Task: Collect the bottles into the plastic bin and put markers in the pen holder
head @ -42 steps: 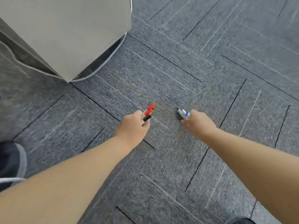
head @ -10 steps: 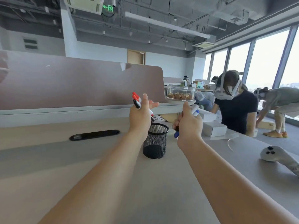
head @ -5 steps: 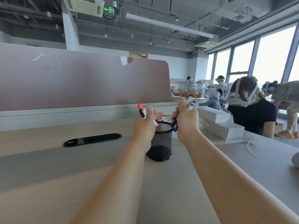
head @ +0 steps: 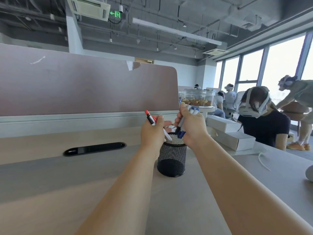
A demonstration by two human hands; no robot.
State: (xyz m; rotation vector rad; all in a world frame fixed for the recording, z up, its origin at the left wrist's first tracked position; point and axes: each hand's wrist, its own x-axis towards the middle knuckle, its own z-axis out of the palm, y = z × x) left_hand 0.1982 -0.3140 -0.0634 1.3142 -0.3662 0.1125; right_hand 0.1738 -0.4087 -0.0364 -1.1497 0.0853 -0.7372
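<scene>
While both my hands hover over the pen holder [head: 171, 158], which stands on the desk [head: 84, 175] straight in front of me, I think the danger here is a collision. My left hand [head: 152, 133] grips the red and black markers [head: 149, 118] at ten o'clock from the holder's mouth. My right hand [head: 193, 128] grips the blue markers [head: 181, 123] at one o'clock from it. If I release both bundles together, they may knock each other, strike the mesh rim and fall on the desk. They may also tip the light holder, because none of them is upright. The left markers have their long axis from eleven o'clock to five o'clock, with the red cap up and the white end low over the rim. The blue markers run from one o'clock to seven o'clock, with their blue caps low, just above the mouth.
</scene>
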